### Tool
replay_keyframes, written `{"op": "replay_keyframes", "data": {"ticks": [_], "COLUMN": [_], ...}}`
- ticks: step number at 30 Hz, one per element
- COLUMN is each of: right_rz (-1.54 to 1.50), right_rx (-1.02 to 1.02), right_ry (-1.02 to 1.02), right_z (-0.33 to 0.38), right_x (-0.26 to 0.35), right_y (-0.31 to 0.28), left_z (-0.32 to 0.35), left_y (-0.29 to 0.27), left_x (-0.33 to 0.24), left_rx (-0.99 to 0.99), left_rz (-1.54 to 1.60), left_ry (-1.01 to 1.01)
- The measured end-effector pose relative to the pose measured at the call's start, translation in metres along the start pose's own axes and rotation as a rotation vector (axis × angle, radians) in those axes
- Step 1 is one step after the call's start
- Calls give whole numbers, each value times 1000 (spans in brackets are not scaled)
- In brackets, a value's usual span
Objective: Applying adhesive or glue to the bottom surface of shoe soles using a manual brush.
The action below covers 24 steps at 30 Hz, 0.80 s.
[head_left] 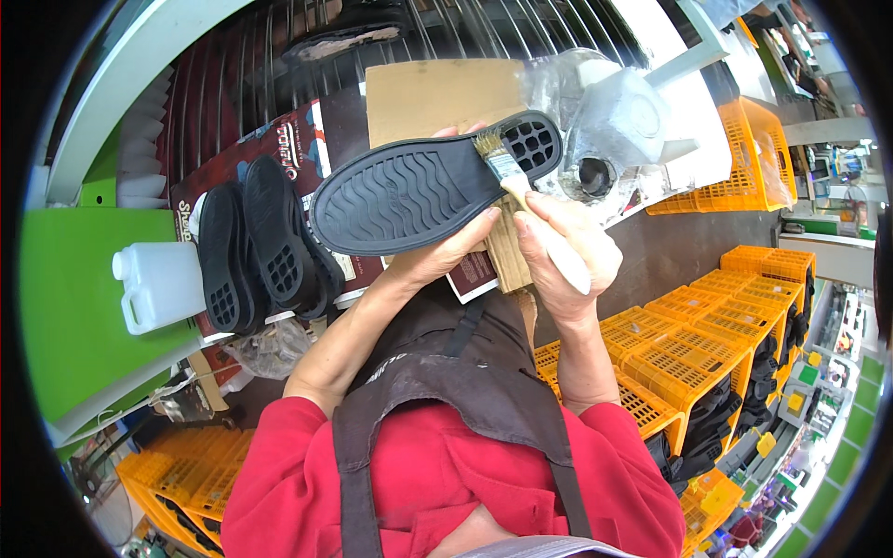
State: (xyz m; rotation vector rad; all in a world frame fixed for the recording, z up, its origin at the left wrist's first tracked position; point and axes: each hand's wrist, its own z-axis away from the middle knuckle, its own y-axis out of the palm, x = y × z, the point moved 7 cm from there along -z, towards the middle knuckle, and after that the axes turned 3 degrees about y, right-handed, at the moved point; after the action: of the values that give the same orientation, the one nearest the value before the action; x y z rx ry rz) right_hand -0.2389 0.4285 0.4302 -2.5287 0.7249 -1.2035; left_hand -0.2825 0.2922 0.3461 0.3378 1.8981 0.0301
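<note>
The left hand grips a black shoe sole tread-up from beneath while the right hand pinches a brush at its heel end — brushing looks barely begun, with two more soles left of it waiting.

A black rubber shoe sole is lying tread up, with wavy grooves and a grid heel pointing far right. A small brush with pale bristles and white handle is touching its heel edge
</note>
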Motion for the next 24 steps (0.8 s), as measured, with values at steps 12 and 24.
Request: {"op": "replay_keyframes", "data": {"ticks": [12,24], "right_rz": [-33,-72], "right_rx": [6,29], "right_ry": [-39,-81], "right_z": [4,4], "right_x": [8,16], "right_y": [10,18], "left_z": [5,6], "left_y": [0,-2], "left_x": [6,4], "left_rx": [-48,-3], "left_rz": [-19,-96], "left_ry": [67,179]}}
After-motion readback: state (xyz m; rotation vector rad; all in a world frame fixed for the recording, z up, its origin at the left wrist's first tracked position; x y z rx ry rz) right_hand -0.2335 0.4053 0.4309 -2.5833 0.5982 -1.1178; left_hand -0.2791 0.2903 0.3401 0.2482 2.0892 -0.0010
